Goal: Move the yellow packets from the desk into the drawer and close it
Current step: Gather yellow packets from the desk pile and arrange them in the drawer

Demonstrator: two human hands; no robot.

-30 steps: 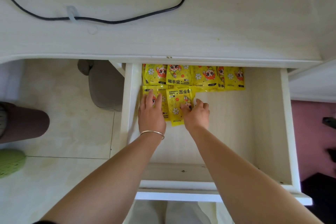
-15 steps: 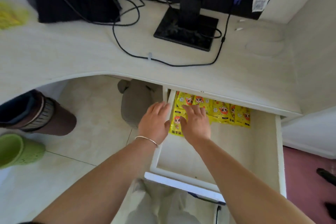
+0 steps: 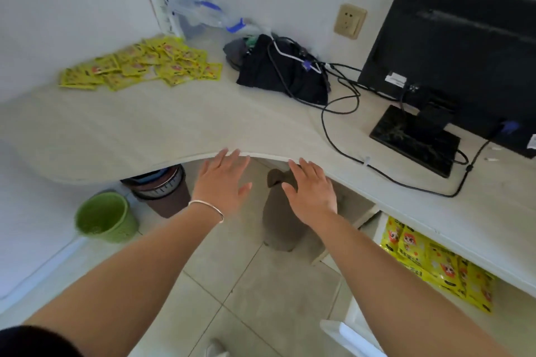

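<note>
Head view: left hand (image 3: 222, 187) and right hand (image 3: 313, 193) empty, fingers (image 3: 304, 169) spread straight.

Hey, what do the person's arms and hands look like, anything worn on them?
Both forearms are bare, no gloves. The left hand has a thin silver bangle at its wrist; the right hand wears nothing visible. A dark sleeve shows high on the left arm, at the picture's bottom corner.
</note>
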